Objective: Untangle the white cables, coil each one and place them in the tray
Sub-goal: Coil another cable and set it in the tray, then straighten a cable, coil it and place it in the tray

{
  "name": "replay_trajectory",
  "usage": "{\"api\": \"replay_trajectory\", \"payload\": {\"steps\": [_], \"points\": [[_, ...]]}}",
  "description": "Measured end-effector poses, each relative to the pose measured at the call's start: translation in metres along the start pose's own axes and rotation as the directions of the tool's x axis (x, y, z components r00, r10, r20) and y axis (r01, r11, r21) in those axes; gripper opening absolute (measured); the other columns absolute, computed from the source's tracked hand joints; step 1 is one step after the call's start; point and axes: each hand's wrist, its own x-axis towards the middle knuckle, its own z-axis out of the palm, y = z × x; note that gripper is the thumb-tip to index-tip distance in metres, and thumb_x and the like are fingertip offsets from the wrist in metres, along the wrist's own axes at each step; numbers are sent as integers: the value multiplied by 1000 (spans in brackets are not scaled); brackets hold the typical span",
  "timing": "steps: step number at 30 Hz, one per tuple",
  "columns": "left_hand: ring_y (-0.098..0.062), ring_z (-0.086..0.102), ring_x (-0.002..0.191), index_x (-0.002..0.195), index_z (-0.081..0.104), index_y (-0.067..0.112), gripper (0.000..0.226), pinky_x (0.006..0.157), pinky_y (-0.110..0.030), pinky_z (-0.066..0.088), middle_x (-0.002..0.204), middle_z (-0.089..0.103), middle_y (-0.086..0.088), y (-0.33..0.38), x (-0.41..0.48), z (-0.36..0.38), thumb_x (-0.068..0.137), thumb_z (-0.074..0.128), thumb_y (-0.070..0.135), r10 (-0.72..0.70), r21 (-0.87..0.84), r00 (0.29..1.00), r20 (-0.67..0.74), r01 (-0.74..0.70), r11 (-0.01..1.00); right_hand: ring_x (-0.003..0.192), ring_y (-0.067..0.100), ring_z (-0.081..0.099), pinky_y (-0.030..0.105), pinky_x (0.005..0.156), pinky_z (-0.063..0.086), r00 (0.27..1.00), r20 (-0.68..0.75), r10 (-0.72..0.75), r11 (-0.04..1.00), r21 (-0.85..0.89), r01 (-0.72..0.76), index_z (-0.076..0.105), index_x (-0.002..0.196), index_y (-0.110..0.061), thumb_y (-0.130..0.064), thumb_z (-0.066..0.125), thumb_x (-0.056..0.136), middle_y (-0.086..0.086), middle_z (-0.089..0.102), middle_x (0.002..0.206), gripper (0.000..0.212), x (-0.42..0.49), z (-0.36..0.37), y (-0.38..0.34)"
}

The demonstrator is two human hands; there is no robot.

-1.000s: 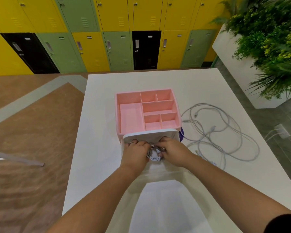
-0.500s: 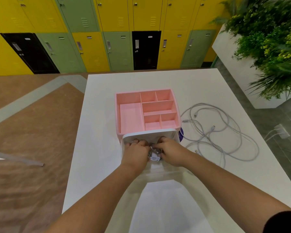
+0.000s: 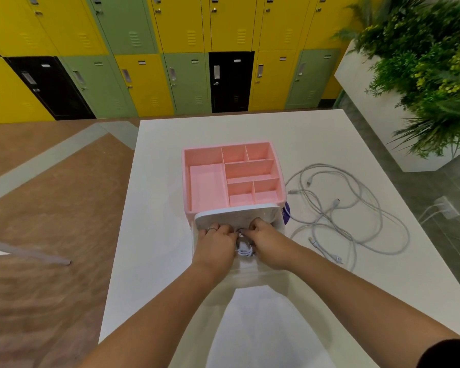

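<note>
At the far left, a brown wood-look floor (image 3: pixel 51 208) is crossed by a pale grey band, and a grey bar (image 3: pixel 27 254) is seen lying low over it. The back wall is filled by lockers (image 3: pixel 144 62) in yellow, green and black. A white table (image 3: pixel 157 261) is set in the middle of the room. On it a pink tray (image 3: pixel 205 187) with several compartments is placed, all of them bare, and a white drawer (image 3: pixel 237 215) projects from its near side.

Over that drawer the left hand (image 3: pixel 217 245), with a ring on one finger, is curled around a small coiled cable (image 3: pixel 245 249), which is gripped from the other side by the curled fingers of the right hand (image 3: pixel 268 245). Whether the coil rests on the drawer floor cannot be told.

Just right of the tray, part of a purple object (image 3: pixel 287 212) is seen. Further right, the loose white cables (image 3: pixel 351 216) are spread in a tangle on the table, apart from the tray. Beyond the table edge a grey floor with a socket box (image 3: pixel 445 208) is seen, and a white planter (image 3: pixel 369 102) full of green plants (image 3: pixel 430 75).
</note>
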Motion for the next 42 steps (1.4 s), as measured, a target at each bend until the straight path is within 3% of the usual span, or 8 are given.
{"api": "replay_trajectory", "payload": {"steps": [5,13,24,31,38,42], "points": [[-20,39,127,137,48,28,47,106,-36,27,139,49,6,0,-4,-4,91,55,32,7,-12,1000,-12,-7,1000,112,22,51,27,97,42,998,-57,-31,998,54,34,54,133,-18,-5,51,90,7,53,127,45,-10,-10,0],[-19,38,128,131,52,29,42,103,-34,28,141,45,8,7,-10,-8,91,54,40,42,-55,996,-73,-46,997,110,24,56,26,91,43,938,-348,5,999,39,9,67,118,-13,3,57,82,6,62,120,40,-37,-26,18],[-13,51,114,126,57,31,32,99,-26,32,125,58,10,48,-2,-21,96,48,39,190,-217,965,-182,-228,949,79,6,51,17,70,37,858,-475,192,981,110,-159,70,99,-20,-15,64,87,-15,55,87,15,-88,-45,62],[-14,55,109,124,59,24,30,95,-29,40,122,62,6,104,27,-20,97,50,34,263,-287,950,-168,-302,909,81,9,56,19,70,39,827,-454,331,943,187,-274,70,98,-19,-16,64,87,-11,59,88,13,-123,-59,126],[-15,52,115,126,59,25,31,98,-25,36,126,60,6,165,52,0,96,49,26,241,-281,967,-87,-256,925,91,12,56,20,75,40,903,-264,338,940,140,-311,69,105,-20,-16,60,91,-4,59,102,18,-144,-53,189],[-14,52,114,125,59,27,31,99,-26,38,125,60,6,189,59,16,95,50,28,189,-293,982,-13,-184,938,82,12,57,23,70,43,903,-175,394,904,251,-346,60,101,-20,-25,66,86,-5,60,92,17,-145,-45,201]]}}
